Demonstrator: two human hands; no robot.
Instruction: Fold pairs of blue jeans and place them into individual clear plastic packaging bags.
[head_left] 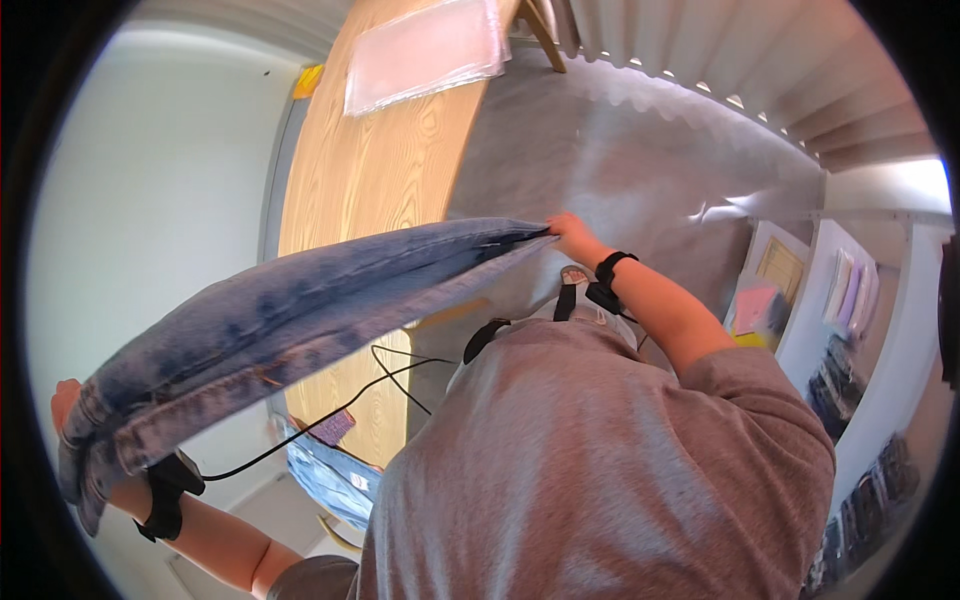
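Note:
A pair of faded blue jeans is stretched lengthwise in the air between my two hands, slanting up from left to right. My right hand pinches the narrow gathered end. At the far left, my left hand grips the wider end, its fingers mostly hidden by the denim. The jeans pass above the wooden table and cover part of it. Each wrist wears a black strap with a small dark device, and a black cable runs from the left one.
Clear plastic bags lie stacked at the table's far end. More light-blue denim and a small purple patterned item lie at the near end. White shelves with packed goods stand on the right. A pale curtain hangs at the back.

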